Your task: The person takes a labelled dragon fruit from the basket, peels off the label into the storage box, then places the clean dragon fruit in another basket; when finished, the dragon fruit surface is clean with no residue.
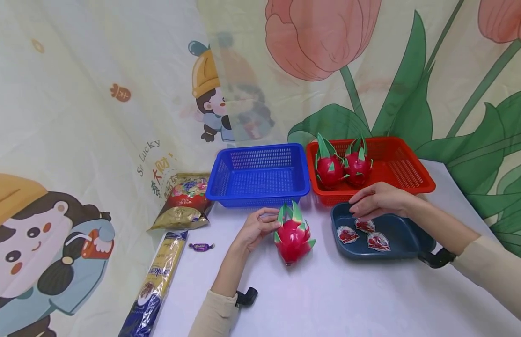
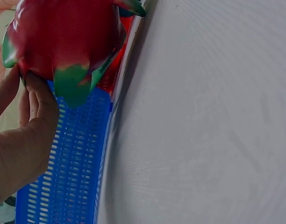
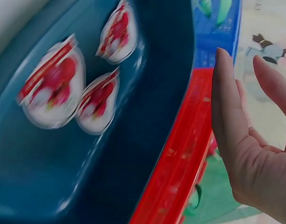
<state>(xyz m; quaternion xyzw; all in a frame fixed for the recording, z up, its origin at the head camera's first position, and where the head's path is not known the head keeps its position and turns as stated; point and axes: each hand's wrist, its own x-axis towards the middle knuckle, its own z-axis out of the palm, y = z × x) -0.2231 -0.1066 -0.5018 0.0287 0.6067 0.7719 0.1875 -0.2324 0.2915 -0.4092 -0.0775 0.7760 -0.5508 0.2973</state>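
My left hand (image 1: 258, 228) pinches a dragon fruit (image 1: 292, 238), red with green leaf tips, at its leafy side between thumb and fingers. In the left wrist view the fruit (image 2: 70, 37) fills the top, with the left hand (image 2: 24, 121) under one side of it. Over the far left part of a dark blue tray (image 1: 395, 252) is my right hand (image 1: 380, 200), holding nothing. The right wrist view shows the right hand (image 3: 250, 135) with fingers extended and thumb apart. Three small red-and-white packets, one a drop-shaped packet (image 3: 54, 86), lie in the tray.
Behind stand a blue basket (image 1: 260, 187) and a red basket (image 1: 395, 168); two dragon fruits, one a leafy dragon fruit (image 1: 329, 171), sit in the red one. At left lie a gold snack bag (image 1: 186, 201), a purple wrapped candy (image 1: 201, 246) and a long blue-and-gold packet (image 1: 155, 281).
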